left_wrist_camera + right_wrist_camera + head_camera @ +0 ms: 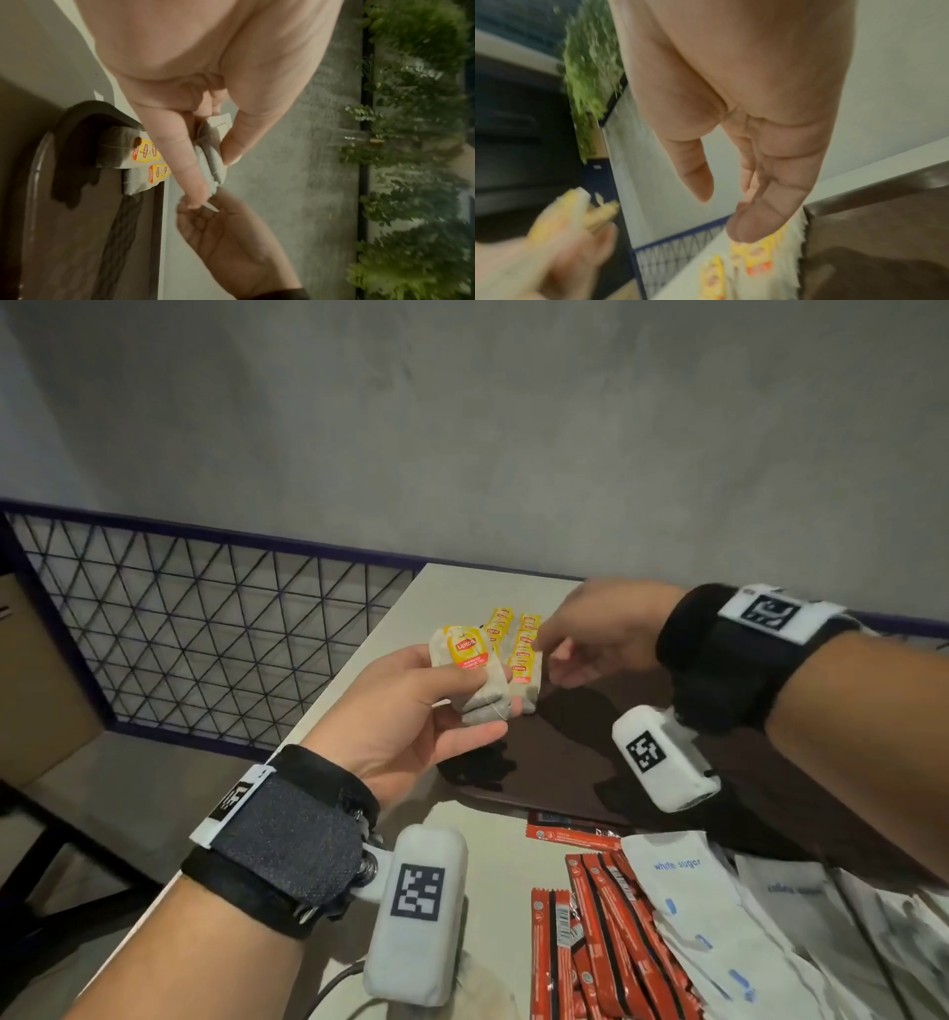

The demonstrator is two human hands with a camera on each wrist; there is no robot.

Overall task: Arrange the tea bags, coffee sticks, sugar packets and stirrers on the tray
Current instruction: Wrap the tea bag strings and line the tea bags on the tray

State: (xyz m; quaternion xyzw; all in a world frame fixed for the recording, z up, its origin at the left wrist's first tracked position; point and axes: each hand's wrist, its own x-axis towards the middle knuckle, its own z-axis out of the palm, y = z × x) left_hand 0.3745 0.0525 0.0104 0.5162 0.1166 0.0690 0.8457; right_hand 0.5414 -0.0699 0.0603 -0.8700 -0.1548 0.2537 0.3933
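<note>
Being gripped between the thumb and curled fingers of the left hand (pixel 411 706) is a small stack of tea bags (pixel 475 677), held up above the near left corner of the dark brown tray (pixel 590 762). A yellow tag is lying on top of the stack, facing up. More tea bags (pixel 524 654) with yellow tags are being kept in a row at the tray's far left edge, just beyond the held stack. The right hand (pixel 601 634) is being held over that row with its fingers relaxed and nothing in them; in the right wrist view its fingers (pixel 770 192) are seen loosely extended above the yellow tags (pixel 754 257). Red coffee sticks (pixel 601 932) are lying in a loose pile on the pale table (pixel 390 618), near the tray's front edge. White sugar packets (pixel 683 891) are spread just to the right of the sticks, partly overlapping them. A wire mesh panel (pixel 205 634) is standing along the table's left side.
</note>
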